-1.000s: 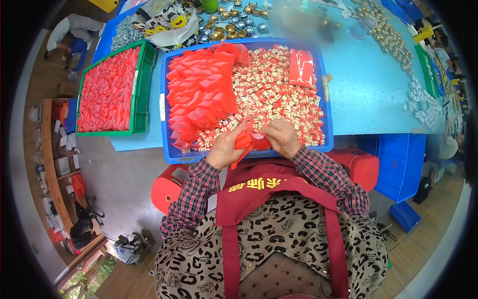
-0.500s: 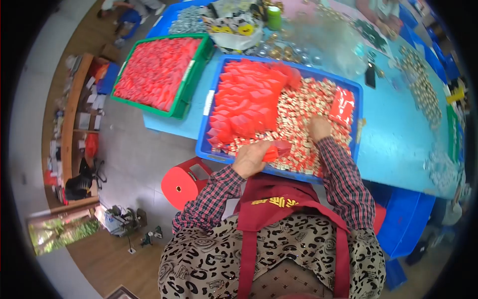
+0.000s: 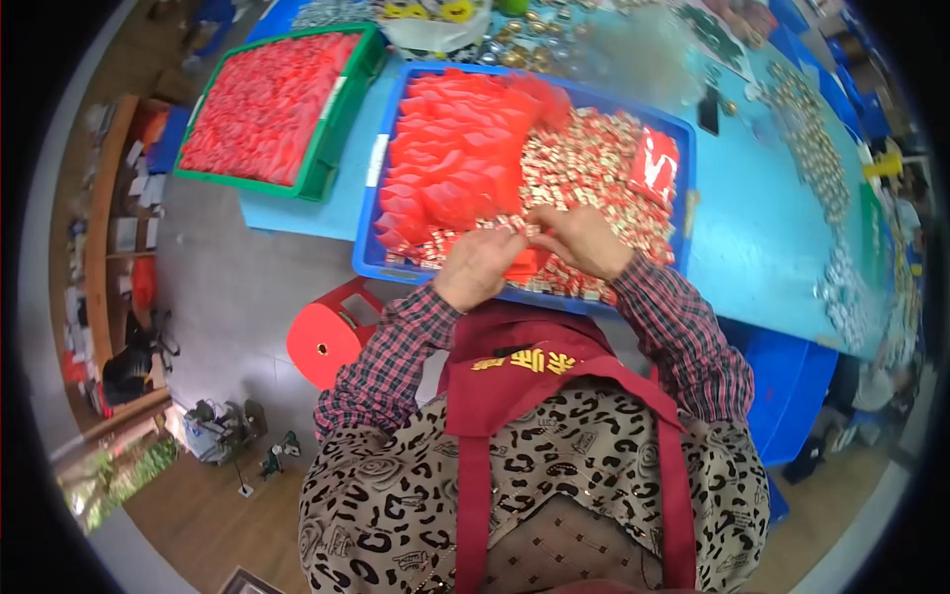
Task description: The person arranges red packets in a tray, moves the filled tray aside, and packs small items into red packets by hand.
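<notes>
Over the front of a blue tray (image 3: 683,223), my two hands meet at the fingertips. My left hand (image 3: 479,267) is closed on a red translucent pouch (image 3: 524,265), which shows below its fingers. Beside it, my right hand (image 3: 589,241) is pinched at the pouch's upper end; anything between its fingers is too small to make out. Loose small red-and-gold pieces (image 3: 574,158) fill the tray's right side. A stack of red translucent pouches (image 3: 450,158) lies along its left side. At the right edge rests a glossy red packet (image 3: 655,165).
A green crate (image 3: 322,163) of red pouches stands left of the tray. The light blue table (image 3: 742,267) carries a phone (image 3: 709,111) and gold beads (image 3: 807,139). A red roll (image 3: 322,342) sits below left; a blue bin (image 3: 792,396) is below right.
My right hand has moved left from the small pieces to meet my left hand at the pouch. The view has shifted, so the tray appears higher and further left.
</notes>
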